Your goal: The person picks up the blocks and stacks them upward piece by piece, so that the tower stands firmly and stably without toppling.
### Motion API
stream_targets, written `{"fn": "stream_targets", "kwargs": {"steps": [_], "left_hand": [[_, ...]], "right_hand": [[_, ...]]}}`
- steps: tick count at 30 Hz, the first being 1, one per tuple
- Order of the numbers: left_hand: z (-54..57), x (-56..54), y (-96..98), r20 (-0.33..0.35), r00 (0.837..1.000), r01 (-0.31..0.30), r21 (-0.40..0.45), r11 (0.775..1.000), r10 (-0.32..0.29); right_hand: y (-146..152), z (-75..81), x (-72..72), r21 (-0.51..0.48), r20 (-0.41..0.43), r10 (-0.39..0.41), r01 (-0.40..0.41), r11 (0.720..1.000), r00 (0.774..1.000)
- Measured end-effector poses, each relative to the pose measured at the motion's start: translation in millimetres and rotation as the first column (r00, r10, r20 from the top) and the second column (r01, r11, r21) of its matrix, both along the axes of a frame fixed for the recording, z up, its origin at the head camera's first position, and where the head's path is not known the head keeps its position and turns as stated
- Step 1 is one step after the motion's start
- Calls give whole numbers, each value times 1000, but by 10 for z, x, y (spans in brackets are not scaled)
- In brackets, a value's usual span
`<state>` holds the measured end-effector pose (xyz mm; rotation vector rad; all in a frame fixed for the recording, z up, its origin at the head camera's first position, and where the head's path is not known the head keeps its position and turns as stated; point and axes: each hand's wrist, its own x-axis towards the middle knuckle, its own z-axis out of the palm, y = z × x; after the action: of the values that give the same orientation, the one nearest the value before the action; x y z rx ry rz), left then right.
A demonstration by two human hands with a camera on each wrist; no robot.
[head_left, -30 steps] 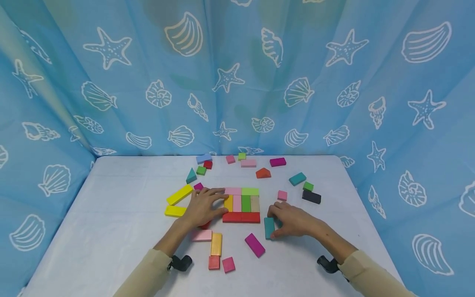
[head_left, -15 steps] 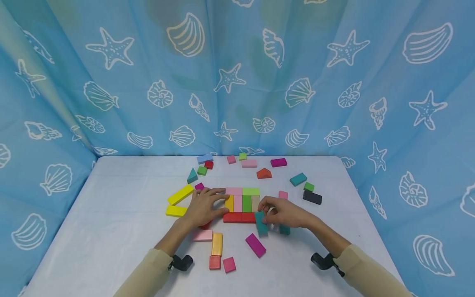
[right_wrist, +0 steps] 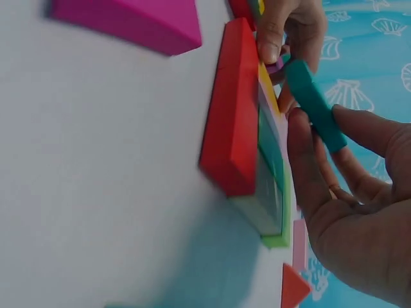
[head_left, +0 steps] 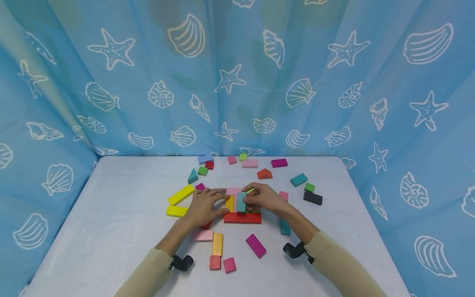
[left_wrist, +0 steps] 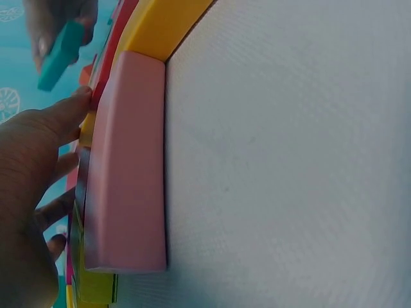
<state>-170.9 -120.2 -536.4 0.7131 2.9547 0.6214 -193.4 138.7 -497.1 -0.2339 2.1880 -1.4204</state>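
The yellow block [head_left: 229,203] is touched by the left hand [head_left: 202,207], its fingers loosely spread. Above the block layout [head_left: 242,218], the teal block [head_left: 241,202] is pinched by the right hand [head_left: 264,199]; it is best lowered squarely, without neighbours being nudged. The beige block [right_wrist: 262,202] is hidden in the head view.

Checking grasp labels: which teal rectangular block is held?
The teal rectangular block pinched by the right hand, raised above the multicoloured block layout; the other two lie on the white table.
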Motion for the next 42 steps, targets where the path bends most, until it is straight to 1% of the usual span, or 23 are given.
{"fn": "stream_targets", "kwargs": {"steps": [5, 9, 14, 19, 25, 38, 42], "left_hand": [[4, 5, -1, 4, 1000, -1, 5, 1000, 1], [3, 8, -5, -7, 1000, 4, 9, 1000, -4], [1, 5, -6, -22, 1000, 8, 2, 1000, -8], [10, 3, -7, -30, 1000, 7, 2, 1000, -7], [4, 5, -8, -28, 1000, 5, 3, 1000, -5], [8, 7, -13, -23, 1000, 16, 31, 999, -15], [-6, 1, -12, -23, 1000, 18, 22, 1000, -17]], "right_hand": [[-122, -22, -76, 21, 2, 13, -13, 1000, 1000], [-206, -20, -108, 52, 6, 14, -14, 999, 1000], [-267, -12, -112, 116, -41, 0, 5, 993, 999], [-296, -13, -108, 155, -70, -10, 21, 988, 998], [-296, 2, -103, 156, -84, 6, 7, 988, 996], [-301, -16, -101, 179, -110, -5, 24, 984, 994], [-304, -33, -107, 182, -110, -9, 29, 983, 994]]}}
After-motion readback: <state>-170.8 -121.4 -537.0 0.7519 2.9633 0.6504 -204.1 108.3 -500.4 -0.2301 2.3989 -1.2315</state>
